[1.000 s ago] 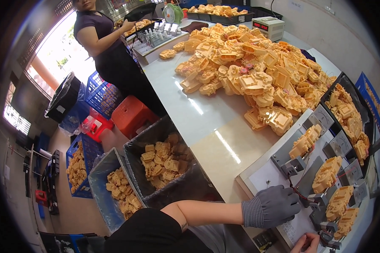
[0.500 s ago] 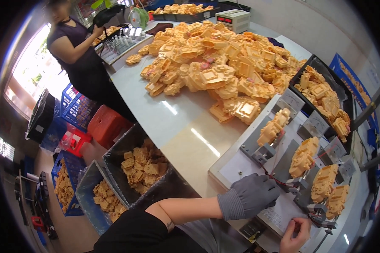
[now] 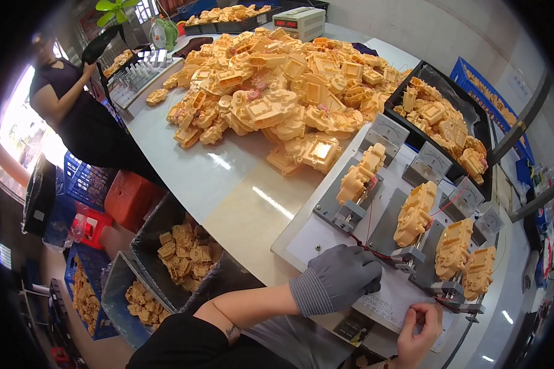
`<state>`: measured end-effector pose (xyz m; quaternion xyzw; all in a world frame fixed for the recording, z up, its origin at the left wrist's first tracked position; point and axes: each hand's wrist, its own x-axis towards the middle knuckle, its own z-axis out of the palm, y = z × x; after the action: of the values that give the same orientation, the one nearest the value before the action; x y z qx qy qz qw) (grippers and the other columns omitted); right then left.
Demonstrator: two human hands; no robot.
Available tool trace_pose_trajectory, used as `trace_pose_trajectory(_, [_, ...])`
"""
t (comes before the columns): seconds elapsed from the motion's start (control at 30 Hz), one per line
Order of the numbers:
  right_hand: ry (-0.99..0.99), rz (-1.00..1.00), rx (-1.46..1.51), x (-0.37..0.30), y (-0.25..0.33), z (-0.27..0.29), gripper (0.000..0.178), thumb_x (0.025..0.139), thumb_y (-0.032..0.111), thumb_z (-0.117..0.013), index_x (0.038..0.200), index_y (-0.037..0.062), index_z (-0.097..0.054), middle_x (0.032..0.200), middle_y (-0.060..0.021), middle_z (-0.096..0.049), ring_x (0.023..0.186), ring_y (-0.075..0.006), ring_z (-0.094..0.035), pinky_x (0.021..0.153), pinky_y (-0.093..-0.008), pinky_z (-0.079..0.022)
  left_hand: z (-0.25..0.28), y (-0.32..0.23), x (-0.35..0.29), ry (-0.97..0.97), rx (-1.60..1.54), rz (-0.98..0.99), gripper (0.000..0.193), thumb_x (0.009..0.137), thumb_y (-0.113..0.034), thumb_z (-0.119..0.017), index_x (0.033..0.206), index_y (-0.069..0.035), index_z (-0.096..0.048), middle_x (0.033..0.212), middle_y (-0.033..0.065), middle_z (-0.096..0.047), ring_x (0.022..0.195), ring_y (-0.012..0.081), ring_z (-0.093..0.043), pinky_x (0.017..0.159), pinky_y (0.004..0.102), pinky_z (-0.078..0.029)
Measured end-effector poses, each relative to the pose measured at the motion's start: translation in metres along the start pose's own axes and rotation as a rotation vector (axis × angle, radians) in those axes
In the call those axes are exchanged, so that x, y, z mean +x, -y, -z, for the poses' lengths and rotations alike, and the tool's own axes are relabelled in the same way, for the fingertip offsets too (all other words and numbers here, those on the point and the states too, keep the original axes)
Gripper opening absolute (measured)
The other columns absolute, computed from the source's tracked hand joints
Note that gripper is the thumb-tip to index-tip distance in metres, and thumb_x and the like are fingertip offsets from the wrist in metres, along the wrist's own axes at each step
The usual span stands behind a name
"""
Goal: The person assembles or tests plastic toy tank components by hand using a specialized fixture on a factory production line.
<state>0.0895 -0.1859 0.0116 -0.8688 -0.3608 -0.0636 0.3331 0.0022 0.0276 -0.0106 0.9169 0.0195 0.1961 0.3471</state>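
Note:
My left hand point(image 3: 338, 280), in a grey glove with a ribbed cuff, is curled over the front of a white fixture board point(image 3: 289, 245), close to dark red wires. Its fingers are bent together and what they may hold is hidden. My bare right hand point(image 3: 420, 329) rests near the board's front edge with fingers curled in; nothing shows between them. Several orange plastic housings sit on metal holders on the board: one at the left point(image 3: 362, 175), one in the middle point(image 3: 415, 214), two at the right point(image 3: 454, 249). Panel meters point(image 3: 429, 163) stand behind them.
A large heap of orange housings point(image 3: 277, 92) covers the table point(image 3: 228, 178). A black crate point(image 3: 461, 92) of housings stands beyond the board. Lined bins point(image 3: 148, 246) of parts stand at the table's left side. Farther back, a person point(image 3: 74, 117) stands near a power supply point(image 3: 300, 23).
The view has turned to the right, so the scene sits farther left. Both hands stay close to the same places on the board, still curled.

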Motion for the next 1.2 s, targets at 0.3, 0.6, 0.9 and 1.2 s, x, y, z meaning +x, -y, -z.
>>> trace_pose_trajectory(0.3, [0.002,0.033,0.052,-0.001,0.0,-0.002,0.006,0.083,0.002,-0.063,0.088,-0.0016,-0.063,0.077,-0.0123,-0.058,0.063,-0.0211,-0.054,0.058,-0.0305,-0.044,0.002,0.002,-0.007,-0.031,-0.01,-0.03,0.015,0.079,-0.019,-0.067,0.087,-0.01,-0.058,0.085,0.0091,-0.059,0.08,0.03,-0.059,0.07,0.0402,-0.049])
trace_pose_trajectory(0.6, [-0.02,0.037,0.008,-0.007,-0.004,-0.001,0.009,0.086,0.005,-0.063,0.091,-0.0036,-0.062,0.078,-0.0102,-0.058,0.063,-0.0182,-0.052,0.058,-0.0293,-0.044,-0.002,-0.001,-0.008,-0.045,0.014,-0.092,0.018,0.081,-0.021,-0.065,0.085,-0.007,-0.055,0.088,0.0096,-0.058,0.082,0.0285,-0.059,0.072,0.0397,-0.049])
trace_pose_trajectory(0.9, [-0.013,-0.021,0.021,-0.005,-0.002,-0.002,0.009,0.086,0.006,-0.063,0.09,-0.0022,-0.062,0.075,-0.0097,-0.057,0.064,-0.0184,-0.051,0.059,-0.0291,-0.044,0.001,0.001,-0.005,0.007,0.014,-0.124,0.019,0.08,-0.022,-0.066,0.085,-0.007,-0.055,0.087,0.0095,-0.056,0.085,0.0279,-0.058,0.074,0.0392,-0.048])
trace_pose_trajectory(1.2, [-0.023,-0.012,0.008,-0.006,-0.001,-0.002,0.009,0.085,0.005,-0.065,0.09,-0.0021,-0.062,0.075,-0.0098,-0.056,0.062,-0.0192,-0.051,0.058,-0.0292,-0.042,0.003,0.0,-0.009,-0.008,0.008,-0.154,0.018,0.081,-0.021,-0.064,0.085,-0.007,-0.054,0.086,0.0087,-0.055,0.083,0.028,-0.056,0.072,0.0397,-0.047])
